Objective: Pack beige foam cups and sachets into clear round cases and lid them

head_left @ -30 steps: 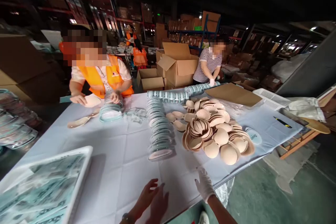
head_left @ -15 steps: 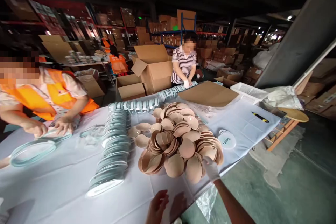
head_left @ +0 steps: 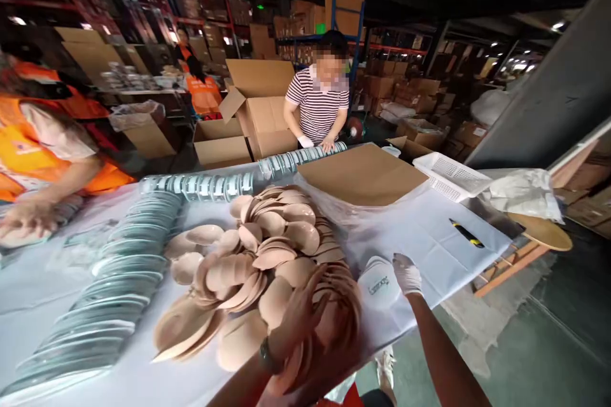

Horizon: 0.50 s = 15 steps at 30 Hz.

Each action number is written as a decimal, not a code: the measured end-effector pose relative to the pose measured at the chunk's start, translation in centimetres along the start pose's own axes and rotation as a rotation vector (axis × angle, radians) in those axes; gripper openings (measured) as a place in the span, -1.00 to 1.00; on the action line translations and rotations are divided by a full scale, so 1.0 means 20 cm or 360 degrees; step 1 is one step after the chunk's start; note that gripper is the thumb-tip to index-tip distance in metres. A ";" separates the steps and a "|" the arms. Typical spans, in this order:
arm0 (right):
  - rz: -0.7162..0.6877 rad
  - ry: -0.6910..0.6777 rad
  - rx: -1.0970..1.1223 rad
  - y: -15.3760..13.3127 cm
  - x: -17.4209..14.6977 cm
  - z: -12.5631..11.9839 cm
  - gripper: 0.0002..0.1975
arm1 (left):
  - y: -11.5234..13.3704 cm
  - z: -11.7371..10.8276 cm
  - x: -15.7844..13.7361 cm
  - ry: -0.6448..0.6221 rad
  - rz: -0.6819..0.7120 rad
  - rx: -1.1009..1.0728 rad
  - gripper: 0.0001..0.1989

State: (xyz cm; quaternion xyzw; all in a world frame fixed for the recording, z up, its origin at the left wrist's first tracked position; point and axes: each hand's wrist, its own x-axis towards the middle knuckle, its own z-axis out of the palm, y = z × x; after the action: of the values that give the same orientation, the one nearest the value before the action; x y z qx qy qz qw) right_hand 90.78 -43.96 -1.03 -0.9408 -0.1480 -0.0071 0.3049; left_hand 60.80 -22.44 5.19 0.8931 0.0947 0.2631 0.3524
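Beige bra cups [head_left: 274, 299] lie in a large loose heap, some nested in stacks. My bare left hand [head_left: 300, 315], with a dark band at its wrist, reaches over the near right part of this heap, its fingers apart and somewhat blurred against the cups. To the right, my right hand [head_left: 407, 273] wears a white glove with grey fingertips. Its fingers are drawn together at the edge of a white rounded card [head_left: 379, 285] with dark print, which lies flat on the white-covered table [head_left: 420, 238]. Part of the heap is hidden under my left arm.
Rows of thin pale-green-edged packs [head_left: 124, 267] bound the heap at left and back. Behind it lie a cardboard sheet [head_left: 363, 172], a white basket [head_left: 449, 175] and a black-yellow cutter [head_left: 466, 233]. Co-workers handle packs at the left and at the far side [head_left: 319, 102].
My right hand has gone from the bra cups to the white card. My left hand has risen from the front table edge onto the heap. The view has shifted right and closer.
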 end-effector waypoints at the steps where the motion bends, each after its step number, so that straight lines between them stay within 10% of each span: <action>1: -0.0054 0.0010 -0.0042 0.07 0.16 -0.03 -0.63 | 0.04 0.11 0.18 -0.0020 0.0072 0.0189 -0.39; 8: -0.0891 -0.0054 -0.0381 0.22 1.29 -0.23 -0.29 | 0.08 0.73 1.27 -0.0260 -0.0074 0.1198 -0.10; 15: -0.0706 -0.0921 0.0019 0.42 1.67 -0.13 -0.65 | -0.13 1.09 1.05 0.0115 -0.0920 0.0471 -0.70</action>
State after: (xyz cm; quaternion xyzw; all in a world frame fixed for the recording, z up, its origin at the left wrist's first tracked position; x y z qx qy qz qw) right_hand 125.25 -42.80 -0.18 -0.8470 -0.4287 0.1944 0.2469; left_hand 90.14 -25.64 -1.51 0.8609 0.3940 0.1671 0.2752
